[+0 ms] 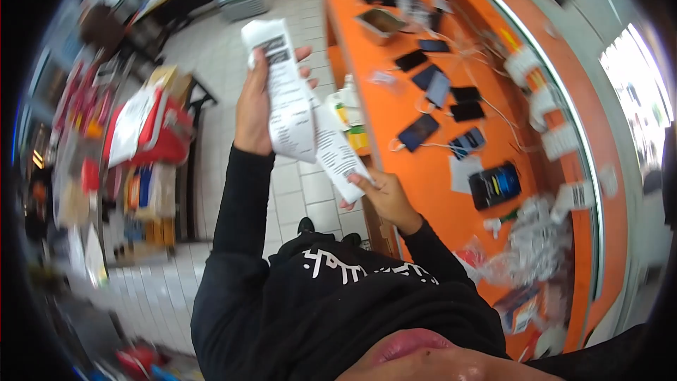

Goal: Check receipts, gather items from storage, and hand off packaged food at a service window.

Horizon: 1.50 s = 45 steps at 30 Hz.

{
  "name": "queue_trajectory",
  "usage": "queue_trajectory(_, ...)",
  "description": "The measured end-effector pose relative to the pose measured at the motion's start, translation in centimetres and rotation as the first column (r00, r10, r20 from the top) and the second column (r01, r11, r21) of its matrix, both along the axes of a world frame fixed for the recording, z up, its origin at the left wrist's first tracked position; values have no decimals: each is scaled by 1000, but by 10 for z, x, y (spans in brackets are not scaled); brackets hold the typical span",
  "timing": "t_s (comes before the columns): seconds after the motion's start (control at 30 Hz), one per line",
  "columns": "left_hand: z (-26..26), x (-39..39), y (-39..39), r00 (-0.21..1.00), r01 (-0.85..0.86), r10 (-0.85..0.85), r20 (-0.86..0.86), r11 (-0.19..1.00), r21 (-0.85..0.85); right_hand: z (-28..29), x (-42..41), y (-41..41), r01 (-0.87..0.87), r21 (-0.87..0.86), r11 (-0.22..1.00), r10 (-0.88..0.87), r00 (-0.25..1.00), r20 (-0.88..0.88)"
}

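Note:
My left hand point(254, 111) is raised in front of me, gripping a long printed paper receipt point(290, 106) with the thumb across its upper part. A second printed length of paper point(334, 151) slants down from behind it toward the counter. Whether the two lengths are one folded strip or separate slips, I cannot tell. The lower end of the slanting length is pinched by my right hand point(389, 196), with the thumb on the printed side. Both hands are over the tiled floor, left of the orange counter point(423, 182).
Several smartphones point(419, 132) with white cables lie on the counter, near a metal container point(381, 24). A black and blue device point(494, 185) and crumpled clear plastic bags point(534, 238) are closer to me. At left, a red bag point(151, 129) with paper on top sits on shelving.

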<state>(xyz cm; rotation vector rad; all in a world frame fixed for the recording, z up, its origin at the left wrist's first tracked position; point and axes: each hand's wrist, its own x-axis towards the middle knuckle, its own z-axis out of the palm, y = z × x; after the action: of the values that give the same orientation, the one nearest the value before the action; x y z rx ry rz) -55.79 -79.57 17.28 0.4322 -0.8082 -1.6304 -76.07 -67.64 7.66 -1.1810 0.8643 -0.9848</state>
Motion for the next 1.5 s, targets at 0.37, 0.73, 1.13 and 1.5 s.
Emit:
queue_trajectory(0.37,15,296,202,746,-665,663,-63,745,-50,40,299,34,-80,-879,470,1,996,-90)
queue_trajectory(0.73,23,487,469,37,-995,999,27,40,-93,32,601,214,-760,-622,188,853,440,-280)
queue_trajectory(1.13,-1,709,588,-174,-963,969,-177,-205,-177,0,856,257,-985,-166,52,988,26,155)
queue_trajectory(1.5,-61,780,734,-685,-625,623,-378,-769,-133,-14,1099,381,-736,-367,-569,821,-537,-195)
